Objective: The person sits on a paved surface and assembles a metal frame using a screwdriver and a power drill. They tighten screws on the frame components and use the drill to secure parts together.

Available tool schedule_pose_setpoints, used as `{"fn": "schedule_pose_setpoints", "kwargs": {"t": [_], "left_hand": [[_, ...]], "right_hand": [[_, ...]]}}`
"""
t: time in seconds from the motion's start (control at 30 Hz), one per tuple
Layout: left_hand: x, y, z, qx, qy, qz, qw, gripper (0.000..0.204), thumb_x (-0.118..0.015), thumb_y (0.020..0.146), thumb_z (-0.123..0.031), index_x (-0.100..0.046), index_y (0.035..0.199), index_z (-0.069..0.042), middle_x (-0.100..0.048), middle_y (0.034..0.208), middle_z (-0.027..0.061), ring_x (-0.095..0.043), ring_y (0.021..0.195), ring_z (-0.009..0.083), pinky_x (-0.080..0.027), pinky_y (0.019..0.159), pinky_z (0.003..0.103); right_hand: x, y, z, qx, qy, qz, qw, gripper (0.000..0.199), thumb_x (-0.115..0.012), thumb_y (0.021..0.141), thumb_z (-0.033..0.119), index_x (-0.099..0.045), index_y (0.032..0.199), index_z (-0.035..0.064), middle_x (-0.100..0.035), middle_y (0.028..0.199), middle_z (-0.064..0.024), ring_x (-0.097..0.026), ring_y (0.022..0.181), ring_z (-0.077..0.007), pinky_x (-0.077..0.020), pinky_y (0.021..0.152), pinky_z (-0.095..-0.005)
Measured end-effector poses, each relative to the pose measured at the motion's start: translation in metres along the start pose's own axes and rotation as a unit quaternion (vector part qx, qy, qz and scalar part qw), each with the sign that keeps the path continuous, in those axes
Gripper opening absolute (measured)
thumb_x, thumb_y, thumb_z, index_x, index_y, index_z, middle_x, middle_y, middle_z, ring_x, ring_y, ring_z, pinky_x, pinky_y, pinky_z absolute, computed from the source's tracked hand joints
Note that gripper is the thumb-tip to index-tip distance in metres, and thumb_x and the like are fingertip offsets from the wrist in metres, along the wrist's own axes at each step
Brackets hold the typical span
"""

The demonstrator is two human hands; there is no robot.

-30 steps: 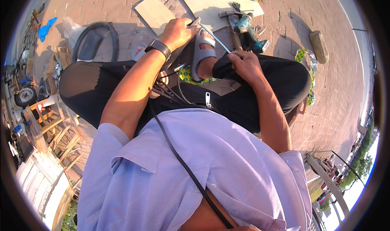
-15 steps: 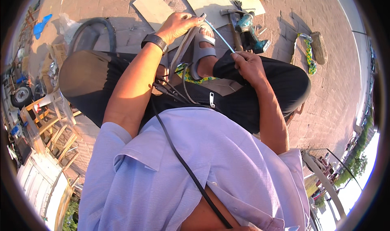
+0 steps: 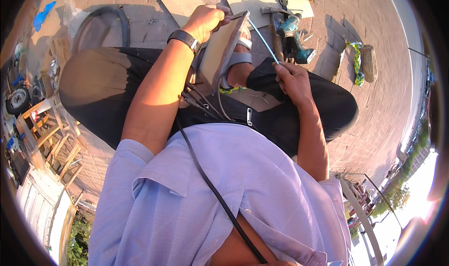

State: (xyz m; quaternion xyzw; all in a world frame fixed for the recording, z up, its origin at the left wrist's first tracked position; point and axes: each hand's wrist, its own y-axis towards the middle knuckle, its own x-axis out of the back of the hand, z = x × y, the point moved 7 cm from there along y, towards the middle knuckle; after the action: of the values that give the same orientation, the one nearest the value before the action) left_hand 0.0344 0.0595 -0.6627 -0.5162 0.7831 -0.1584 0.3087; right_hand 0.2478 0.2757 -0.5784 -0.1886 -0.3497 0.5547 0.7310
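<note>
My left hand [image 3: 206, 23], wearing a dark wristwatch, is closed on the upper edge of a flat tan panel [image 3: 218, 51] with a grey rim. The panel stands tilted between my legs, its face partly showing. My right hand [image 3: 293, 81] grips the near end of a thin pale-blue rod [image 3: 263, 41], whose exact kind I cannot tell. The rod's far end meets or lies very near the panel's top right corner; I cannot tell if they touch. Behind the panel shows my sandalled foot [image 3: 240, 72].
Beyond my right hand lie a teal cordless drill [image 3: 292, 39] and a hammer [image 3: 273, 36]. Pale boards [image 3: 180, 3] lie farther ahead. A black rubber loop [image 3: 125, 25] rests at left, and a stone block [image 3: 369, 63] with a yellow-green strap [image 3: 358, 68] at right.
My left hand has turned the panel, so its tan face shows where mostly a narrow edge did before. My right hand and the rod have shifted slightly right.
</note>
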Motion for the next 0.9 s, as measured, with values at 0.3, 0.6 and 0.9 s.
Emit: {"fn": "schedule_pose_setpoints", "kwargs": {"t": [0.3, 0.6, 0.9], "left_hand": [[0.000, -0.006, -0.008, -0.002, -0.069, -0.007, 0.998, 0.021, -0.050, 0.093, 0.009, -0.068, 0.104, 0.009, -0.071, 0.102, 0.0145, -0.073, 0.095, 0.0231, -0.061, 0.083, 0.028], [0.005, -0.005, -0.007, -0.001, -0.125, -0.043, 0.991, 0.011, -0.066, 0.097, -0.002, -0.066, 0.102, 0.007, -0.072, 0.101, 0.0154, -0.075, 0.092, 0.0223, -0.061, 0.082, 0.025], [0.008, -0.009, -0.010, -0.015, -0.103, -0.048, 0.993, 0.027, -0.081, 0.092, -0.023, -0.072, 0.104, 0.000, -0.074, 0.091, 0.0066, -0.069, 0.074, 0.0116, -0.058, 0.063, 0.022]], "right_hand": [[-0.005, -0.001, 0.004, 0.002, 0.025, 0.009, 1.000, 0.026, -0.067, 0.100, 0.019, -0.074, 0.117, 0.0007, -0.060, 0.074, 0.0011, -0.048, 0.056, -0.0045, -0.0368, 0.049, -0.0222], [-0.006, 0.002, 0.008, 0.011, 0.002, 0.008, 1.000, 0.028, -0.067, 0.100, 0.021, -0.073, 0.119, 0.0011, -0.061, 0.074, 0.0011, -0.050, 0.057, -0.0047, -0.0382, 0.049, -0.0225], [-0.009, 0.004, 0.014, 0.006, -0.014, 0.017, 1.000, 0.030, -0.068, 0.099, 0.021, -0.073, 0.120, 0.0002, -0.062, 0.075, 0.0006, -0.051, 0.059, -0.0054, -0.0409, 0.052, -0.0228]]}}
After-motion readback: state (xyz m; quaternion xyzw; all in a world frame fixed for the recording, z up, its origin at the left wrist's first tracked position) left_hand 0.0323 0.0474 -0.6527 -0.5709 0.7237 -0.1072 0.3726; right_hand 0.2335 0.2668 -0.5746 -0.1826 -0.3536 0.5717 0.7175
